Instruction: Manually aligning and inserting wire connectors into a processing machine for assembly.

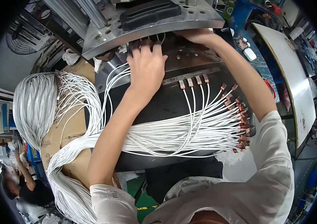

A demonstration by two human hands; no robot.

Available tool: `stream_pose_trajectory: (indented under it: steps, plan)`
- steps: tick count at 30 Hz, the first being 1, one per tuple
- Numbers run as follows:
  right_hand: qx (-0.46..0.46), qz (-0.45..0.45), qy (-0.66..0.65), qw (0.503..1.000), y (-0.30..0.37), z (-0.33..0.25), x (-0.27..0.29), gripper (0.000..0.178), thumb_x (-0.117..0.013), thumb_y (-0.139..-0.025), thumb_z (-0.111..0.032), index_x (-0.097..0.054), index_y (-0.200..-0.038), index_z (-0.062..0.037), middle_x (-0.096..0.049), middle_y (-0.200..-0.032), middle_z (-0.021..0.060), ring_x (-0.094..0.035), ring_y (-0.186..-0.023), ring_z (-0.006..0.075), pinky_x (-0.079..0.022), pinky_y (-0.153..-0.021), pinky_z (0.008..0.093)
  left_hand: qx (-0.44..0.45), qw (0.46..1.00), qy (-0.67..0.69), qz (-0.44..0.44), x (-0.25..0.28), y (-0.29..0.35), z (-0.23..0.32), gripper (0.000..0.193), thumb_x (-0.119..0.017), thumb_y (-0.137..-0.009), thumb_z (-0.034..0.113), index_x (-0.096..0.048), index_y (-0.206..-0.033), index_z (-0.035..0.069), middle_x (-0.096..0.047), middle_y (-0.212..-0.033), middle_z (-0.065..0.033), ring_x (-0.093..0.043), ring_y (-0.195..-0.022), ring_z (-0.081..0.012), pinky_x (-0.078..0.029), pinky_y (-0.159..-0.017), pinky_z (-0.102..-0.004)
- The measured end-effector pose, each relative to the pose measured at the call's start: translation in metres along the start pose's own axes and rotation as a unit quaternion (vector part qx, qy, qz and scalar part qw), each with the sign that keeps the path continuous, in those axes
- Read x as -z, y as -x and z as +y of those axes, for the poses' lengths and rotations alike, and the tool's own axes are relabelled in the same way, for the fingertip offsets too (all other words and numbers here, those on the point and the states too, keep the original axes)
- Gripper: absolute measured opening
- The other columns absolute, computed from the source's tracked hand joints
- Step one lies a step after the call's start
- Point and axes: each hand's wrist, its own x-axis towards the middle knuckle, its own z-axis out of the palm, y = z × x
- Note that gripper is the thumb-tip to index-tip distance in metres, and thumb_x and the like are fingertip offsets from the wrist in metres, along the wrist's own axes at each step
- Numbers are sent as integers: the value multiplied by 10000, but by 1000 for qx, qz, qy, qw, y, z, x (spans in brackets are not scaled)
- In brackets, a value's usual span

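Hands at the metal plate's (pixel 108 44) edge
If it dropped, it could pinch the left hand (pixel 147 65) or right hand (pixel 199 36) (fingertips hidden; grips can't be told); white cables (pixel 177 130) across the black tabletop (pixel 152 106) could snag.

The left hand (pixel 147 67) and right hand (pixel 199 36) reach under a metal plate (pixel 188 24); white cables (pixel 166 134) fan across the dark surface (pixel 152 110).
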Motion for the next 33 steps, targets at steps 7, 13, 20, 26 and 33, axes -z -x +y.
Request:
stream_pose_trajectory:
  steps: [7, 13, 20, 26, 33]
  plan:
    - [251, 217, 128, 934, -28, 43, -25, 256, -673, -904, -108, -683, -1154, -56, -703, -1086, 148, -647, -1030, 356, -514, -936, 444, 24, 998, -39, 41, -60, -13, -21, 496, -714, -803, -20, -581, -1280, 14, -642, -1172, -185, -657, -1060, -410, -578, -884, -552]
    - [125, 69, 170, 975, -13, 14, -11, 305, -686, -934, -248, -695, -1160, -44, -712, -1060, 172, -658, -1051, 396, -516, -942, 477, -21, 994, 77, 72, -20, -7, -11, 86, -692, -888, 9, -679, -973, 12, -684, -827, -157, -694, -874, -362, -550, -740, -472]
    - [68, -22, 190, 979, 81, -1, 35, 193, -756, -897, -157, -744, -1038, -26, -717, -1048, 153, -660, -1049, 369, -522, -937, 456, 180, 936, 274, 125, 134, 74, -96, 183, -562, -1043, 90, -679, -1115, -31, -691, -975, -153, -645, -883, -249, -500, -787, -413]
    - [96, -153, 1, 984, 59, -42, 24, 184, -728, -929, -138, -723, -1031, 15, -728, -908, 161, -710, -802, 294, -533, -702, 383, 162, 971, 164, 71, 95, 117, -92, 357, -667, -1003, 192, -633, -1304, 1, -651, -1319, -181, -615, -1207, -290, -459, -1037, -406]
    - [3, -282, 58, 958, 100, -42, 105, 271, -785, -903, -184, -731, -1109, -17, -696, -952, 92, -656, -926, 240, -515, -846, 360, -27, 979, 203, -20, 107, 100, 36, 199, -823, -841, 181, -745, -962, 44, -746, -1028, -86, -664, -1052, -285, -454, -946, -409]
